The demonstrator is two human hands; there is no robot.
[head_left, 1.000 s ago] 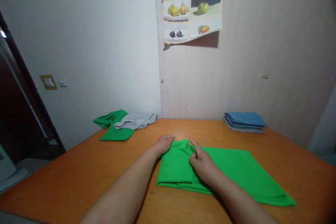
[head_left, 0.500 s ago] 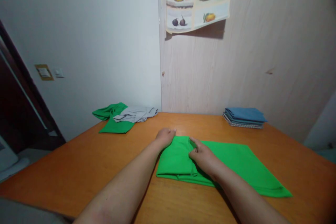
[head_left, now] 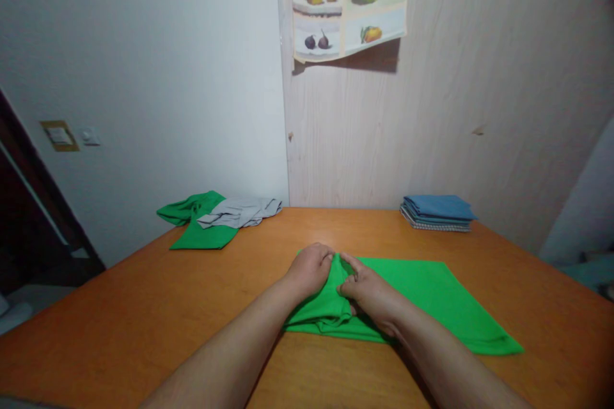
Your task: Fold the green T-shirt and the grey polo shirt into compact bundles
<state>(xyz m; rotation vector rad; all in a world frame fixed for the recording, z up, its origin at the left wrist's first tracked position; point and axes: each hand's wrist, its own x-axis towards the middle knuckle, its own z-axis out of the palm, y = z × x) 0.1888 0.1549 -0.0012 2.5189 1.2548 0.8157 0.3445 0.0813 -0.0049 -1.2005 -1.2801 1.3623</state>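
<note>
In the head view, a green cloth (head_left: 422, 297) lies at five o'clock on the table (head_left: 144, 332), its fold bunched between the right hand (head_left: 367, 291), thumb and forefinger spread seemingly to steady it, and, at nine o'clock from that, the curled left hand (head_left: 309, 271), whose grip one cannot tell.

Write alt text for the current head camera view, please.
A person's left hand and right hand touch the bunched left part of a bright green cloth on an orange-brown table. Behind lie a grey cloth partly over a darker green cloth, left, and a folded cloth stack, right; fruit pictures hang on the wall.
</note>
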